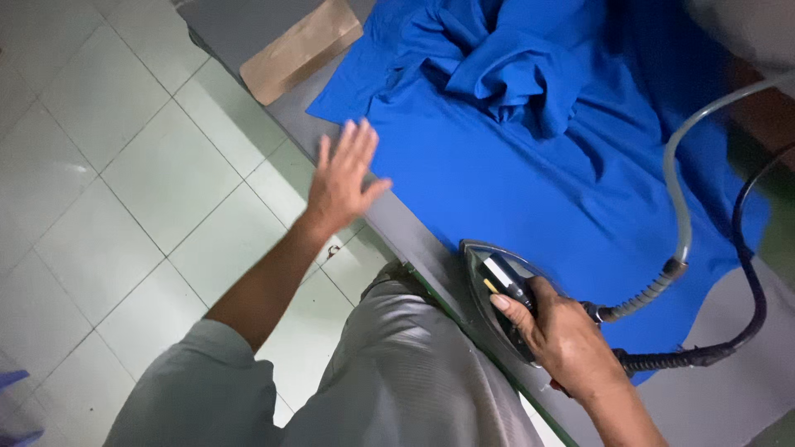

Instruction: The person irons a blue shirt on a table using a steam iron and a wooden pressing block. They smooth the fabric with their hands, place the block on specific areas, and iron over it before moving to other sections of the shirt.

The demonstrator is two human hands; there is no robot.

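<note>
A bright blue garment lies spread over a grey ironing table, bunched into folds at the far end. My right hand grips the handle of a dark steam iron, which rests on the table's near edge at the hem of the cloth. My left hand is open, fingers spread, hovering at the table's edge just beside the garment's left side, holding nothing.
A grey steam hose and a black cable run from the iron's back toward the right. A brown paper-wrapped piece lies on the table's far end. White floor tiles lie to the left.
</note>
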